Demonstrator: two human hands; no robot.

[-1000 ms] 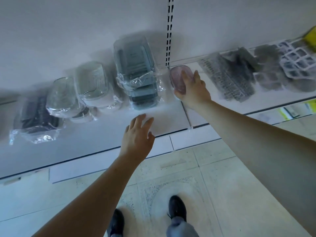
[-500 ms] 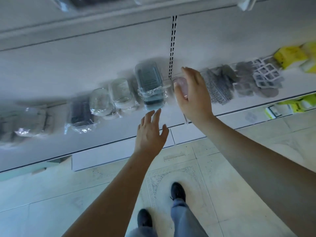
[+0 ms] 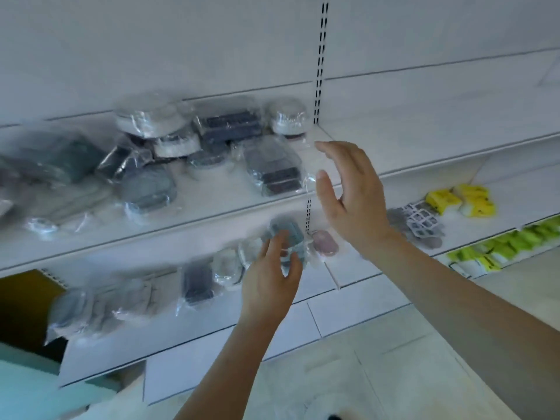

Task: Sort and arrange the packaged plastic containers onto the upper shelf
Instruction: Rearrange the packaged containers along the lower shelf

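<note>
Several plastic-wrapped containers lie heaped on the upper shelf (image 3: 212,219), among them a dark rectangular stack (image 3: 274,169) near its right end and a round white one (image 3: 289,118) at the back. More wrapped containers sit in a row on the lower shelf (image 3: 321,277), including a dark pack (image 3: 197,281) and a small pinkish container (image 3: 325,244). My right hand (image 3: 353,195) is raised with fingers spread, just right of the dark stack, holding nothing. My left hand (image 3: 271,281) hovers lower, fingers relaxed, in front of the lower-shelf packs.
A slotted upright (image 3: 319,62) divides the shelving bays. To the right the lower shelf carries grid-like trays (image 3: 421,221) and yellow packs (image 3: 462,201). A brown box (image 3: 21,301) stands at the far left. Pale tiled floor lies below.
The view has tilted up, bringing the upper shelf into sight. My right hand has left the pinkish container on the lower shelf and risen to the upper shelf's edge. My left hand rose slightly.
</note>
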